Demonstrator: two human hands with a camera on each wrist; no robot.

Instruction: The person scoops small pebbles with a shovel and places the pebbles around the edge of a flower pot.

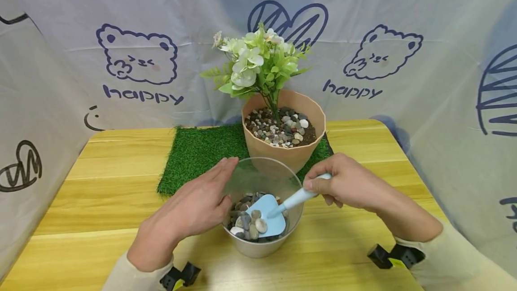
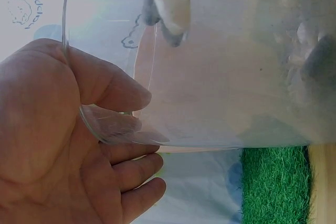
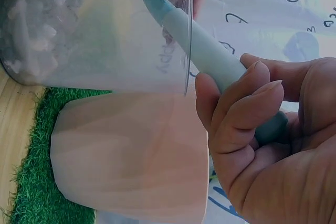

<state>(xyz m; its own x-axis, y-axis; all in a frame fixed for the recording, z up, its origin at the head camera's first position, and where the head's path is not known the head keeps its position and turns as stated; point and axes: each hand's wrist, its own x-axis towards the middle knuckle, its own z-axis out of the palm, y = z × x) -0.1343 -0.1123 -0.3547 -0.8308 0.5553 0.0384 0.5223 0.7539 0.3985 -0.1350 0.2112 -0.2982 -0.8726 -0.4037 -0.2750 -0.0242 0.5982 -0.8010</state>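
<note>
My right hand grips the pale handle of a light blue toy shovel, its fingers curled round it in the right wrist view. Several smooth pebbles lie on the tilted blade, which overlaps the mouth of a clear plastic bucket. More grey and white stones lie at the bucket's bottom. My left hand holds the bucket's rim on the left side. In the left wrist view its thumb is inside the wall and the other fingers are outside.
Right behind the bucket stands a peach flowerpot with soil, pebbles and white-flowered greenery. The pot sits on a green artificial-grass mat. The wooden table backs onto a printed curtain.
</note>
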